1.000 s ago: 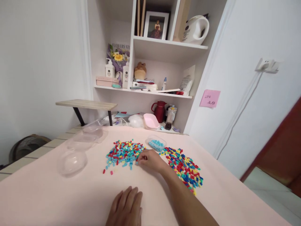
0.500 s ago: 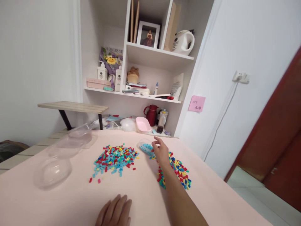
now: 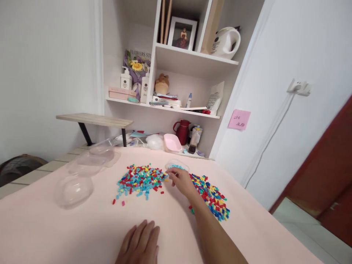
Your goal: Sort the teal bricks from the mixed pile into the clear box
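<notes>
My left hand [image 3: 140, 242] lies flat on the pink tabletop near the front edge, fingers stretched out and holding nothing. My right hand [image 3: 180, 180] hovers at the right edge of a mixed pile of small bricks [image 3: 143, 179], mostly light blue and red. Its fingers are slightly bent and apart, with nothing visible between them. Just behind it sits a clear plastic bowl [image 3: 184, 164] with light blue bricks inside, partly hidden by the hand. A second pile of bricks [image 3: 210, 196], in red, yellow, blue and green, spreads beside my right forearm.
Several clear plastic bowls [image 3: 74, 190] stand in a row along the left side of the table. At the back are a pink tray [image 3: 172, 143], a red jug [image 3: 182, 132] and a bottle [image 3: 194, 141]. A small raised wooden shelf [image 3: 95, 119] stands at the left.
My right hand has moved left and slightly down, from beside the bowl of light blue bricks to the edge of the left pile. My left hand stays flat. The view has shifted slightly.
</notes>
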The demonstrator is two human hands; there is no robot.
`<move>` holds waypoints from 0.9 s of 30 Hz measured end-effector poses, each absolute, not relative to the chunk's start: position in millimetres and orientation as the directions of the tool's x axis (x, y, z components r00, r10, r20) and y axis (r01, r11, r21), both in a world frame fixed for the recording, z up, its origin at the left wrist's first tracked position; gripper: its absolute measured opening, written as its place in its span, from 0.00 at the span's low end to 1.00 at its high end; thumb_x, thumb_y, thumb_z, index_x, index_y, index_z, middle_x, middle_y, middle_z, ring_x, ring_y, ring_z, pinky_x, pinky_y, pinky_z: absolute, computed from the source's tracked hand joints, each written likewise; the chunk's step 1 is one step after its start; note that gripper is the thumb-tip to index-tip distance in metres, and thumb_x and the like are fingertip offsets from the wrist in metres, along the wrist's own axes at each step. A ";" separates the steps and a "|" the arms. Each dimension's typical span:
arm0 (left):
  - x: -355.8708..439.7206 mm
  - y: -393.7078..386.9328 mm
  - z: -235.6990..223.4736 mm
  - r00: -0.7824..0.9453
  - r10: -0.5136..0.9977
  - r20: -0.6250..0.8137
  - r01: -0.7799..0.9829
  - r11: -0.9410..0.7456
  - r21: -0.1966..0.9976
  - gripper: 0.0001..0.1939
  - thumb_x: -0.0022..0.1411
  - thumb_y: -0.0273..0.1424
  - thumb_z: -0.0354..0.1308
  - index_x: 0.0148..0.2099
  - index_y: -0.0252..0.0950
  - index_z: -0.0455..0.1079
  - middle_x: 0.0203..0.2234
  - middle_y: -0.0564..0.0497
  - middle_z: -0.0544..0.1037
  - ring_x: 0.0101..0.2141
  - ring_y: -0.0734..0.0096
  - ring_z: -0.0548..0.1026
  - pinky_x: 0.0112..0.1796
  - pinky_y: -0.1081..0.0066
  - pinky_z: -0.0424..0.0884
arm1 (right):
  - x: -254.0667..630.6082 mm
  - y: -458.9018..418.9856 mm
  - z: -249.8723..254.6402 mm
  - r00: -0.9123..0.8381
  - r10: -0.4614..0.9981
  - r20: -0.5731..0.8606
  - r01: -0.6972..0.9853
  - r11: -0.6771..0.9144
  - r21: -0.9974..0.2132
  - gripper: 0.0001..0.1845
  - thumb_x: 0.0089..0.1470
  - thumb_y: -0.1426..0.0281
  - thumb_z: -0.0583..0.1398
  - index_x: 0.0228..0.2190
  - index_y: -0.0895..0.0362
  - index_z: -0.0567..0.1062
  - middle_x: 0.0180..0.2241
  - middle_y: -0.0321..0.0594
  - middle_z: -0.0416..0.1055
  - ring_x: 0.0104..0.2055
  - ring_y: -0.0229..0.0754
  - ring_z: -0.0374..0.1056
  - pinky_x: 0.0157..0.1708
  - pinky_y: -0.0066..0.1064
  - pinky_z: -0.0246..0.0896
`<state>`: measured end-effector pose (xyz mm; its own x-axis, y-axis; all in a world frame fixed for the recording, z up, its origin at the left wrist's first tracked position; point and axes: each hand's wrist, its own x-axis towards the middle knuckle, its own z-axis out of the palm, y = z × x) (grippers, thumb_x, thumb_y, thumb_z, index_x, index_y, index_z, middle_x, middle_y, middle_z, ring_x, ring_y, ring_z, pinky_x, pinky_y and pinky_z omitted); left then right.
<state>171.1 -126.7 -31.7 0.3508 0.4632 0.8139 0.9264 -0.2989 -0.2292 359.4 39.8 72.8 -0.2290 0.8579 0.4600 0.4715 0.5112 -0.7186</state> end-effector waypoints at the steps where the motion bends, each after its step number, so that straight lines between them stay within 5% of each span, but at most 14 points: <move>1: 169.0 -126.7 -28.6 0.387 0.447 0.807 0.912 -0.315 -0.263 0.15 0.63 0.30 0.51 0.51 0.45 0.70 0.45 0.58 0.81 0.46 0.72 0.75 0.51 0.68 0.63 | 356.4 38.7 70.8 -0.276 0.850 0.448 0.481 0.526 -0.702 0.11 0.54 0.69 0.58 0.32 0.55 0.81 0.29 0.37 0.76 0.24 0.37 0.69 0.31 0.28 0.64; 5: 164.7 -128.0 -16.2 0.442 0.421 0.792 0.887 -0.334 -0.318 0.14 0.64 0.34 0.53 0.50 0.45 0.71 0.45 0.60 0.81 0.45 0.74 0.75 0.48 0.69 0.64 | 342.1 33.4 63.8 -0.429 0.814 0.393 0.531 0.579 -0.619 0.11 0.53 0.75 0.59 0.32 0.53 0.82 0.33 0.39 0.76 0.35 0.41 0.70 0.41 0.30 0.63; 14: 168.7 -130.6 -11.7 0.422 0.421 0.803 0.895 -0.334 -0.296 0.13 0.65 0.33 0.51 0.49 0.44 0.71 0.44 0.59 0.81 0.45 0.74 0.76 0.48 0.68 0.63 | 320.2 18.7 56.5 -0.602 0.729 0.326 0.590 0.681 -0.433 0.17 0.58 0.75 0.56 0.43 0.49 0.81 0.40 0.40 0.73 0.42 0.41 0.68 0.45 0.30 0.61; 18: 168.0 -130.4 -12.6 0.405 0.426 0.809 0.901 -0.338 -0.273 0.13 0.65 0.34 0.50 0.48 0.44 0.72 0.43 0.60 0.81 0.44 0.74 0.76 0.48 0.69 0.63 | 328.5 24.6 59.4 -0.591 0.744 0.312 0.595 0.663 -0.454 0.17 0.56 0.78 0.55 0.36 0.52 0.81 0.38 0.40 0.73 0.40 0.40 0.68 0.44 0.29 0.61; 27: 167.7 -130.5 -12.6 0.413 0.426 0.805 0.897 -0.341 -0.279 0.13 0.66 0.34 0.49 0.48 0.45 0.72 0.43 0.60 0.81 0.44 0.74 0.76 0.48 0.68 0.62 | 336.4 26.3 61.1 -0.581 0.758 0.296 0.572 0.639 -0.514 0.17 0.51 0.74 0.62 0.43 0.48 0.81 0.36 0.38 0.70 0.36 0.40 0.67 0.42 0.30 0.61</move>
